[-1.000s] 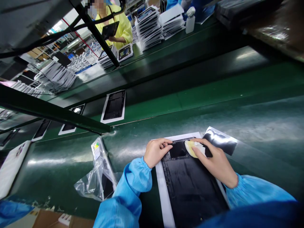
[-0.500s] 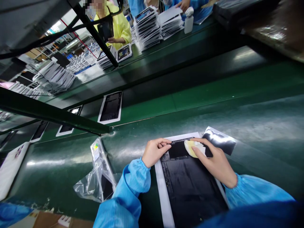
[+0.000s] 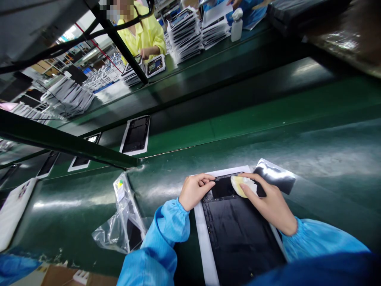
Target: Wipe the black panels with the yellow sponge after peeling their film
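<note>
A black tablet panel (image 3: pixel 244 234) lies on a white sheet (image 3: pixel 205 254) in front of me. My right hand (image 3: pixel 269 200) is closed round a yellow-and-white wiping pad (image 3: pixel 240 186), which rests on the panel's upper part. At the panel's upper left corner is my left hand (image 3: pixel 198 190), thumb and forefinger drawn together in a pinch. Whatever sits between those fingertips is too small to make out. Beyond my right hand lies a shiny film sheet (image 3: pixel 276 176).
Clear plastic bags (image 3: pixel 119 222) lie to the left, near a white back cover (image 3: pixel 14 210). A green beam (image 3: pixel 68 143) crosses above the belt, where tablets on white sheets (image 3: pixel 135 135) lie. Across it are stacks (image 3: pixel 186 37), a bottle (image 3: pixel 236 28) and a person in yellow (image 3: pixel 145 31).
Tablets on the far belt have shifted slightly left. The person in yellow has lowered the dark panel they were holding up. My hands and the pad stay almost in place.
</note>
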Demonstrator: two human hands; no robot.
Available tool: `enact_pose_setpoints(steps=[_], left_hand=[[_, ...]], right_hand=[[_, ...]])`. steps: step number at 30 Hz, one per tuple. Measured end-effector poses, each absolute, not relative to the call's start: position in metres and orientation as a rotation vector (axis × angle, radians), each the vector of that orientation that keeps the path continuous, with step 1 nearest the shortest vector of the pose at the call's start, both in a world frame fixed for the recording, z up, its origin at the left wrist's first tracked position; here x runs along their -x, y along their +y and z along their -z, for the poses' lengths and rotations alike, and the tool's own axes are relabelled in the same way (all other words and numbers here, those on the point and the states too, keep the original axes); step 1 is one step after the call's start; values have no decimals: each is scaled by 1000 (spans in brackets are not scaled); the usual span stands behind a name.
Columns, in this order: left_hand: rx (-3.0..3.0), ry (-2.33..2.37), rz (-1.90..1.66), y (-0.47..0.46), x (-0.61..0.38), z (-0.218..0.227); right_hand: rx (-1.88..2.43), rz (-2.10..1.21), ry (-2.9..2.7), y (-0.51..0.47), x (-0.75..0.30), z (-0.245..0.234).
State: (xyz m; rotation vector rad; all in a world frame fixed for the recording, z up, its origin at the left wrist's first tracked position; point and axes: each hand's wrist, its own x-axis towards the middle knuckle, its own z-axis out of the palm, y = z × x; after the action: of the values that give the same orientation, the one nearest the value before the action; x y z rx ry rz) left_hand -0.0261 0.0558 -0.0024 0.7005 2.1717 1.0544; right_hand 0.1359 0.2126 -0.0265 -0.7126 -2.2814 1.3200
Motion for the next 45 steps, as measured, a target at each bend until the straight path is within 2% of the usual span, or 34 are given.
enact_pose_setpoints(steps=[45], left_hand=[[-771, 2244, -1026, 56, 25, 0]], right_hand=[[705, -1298, -2336, 212, -134, 26]])
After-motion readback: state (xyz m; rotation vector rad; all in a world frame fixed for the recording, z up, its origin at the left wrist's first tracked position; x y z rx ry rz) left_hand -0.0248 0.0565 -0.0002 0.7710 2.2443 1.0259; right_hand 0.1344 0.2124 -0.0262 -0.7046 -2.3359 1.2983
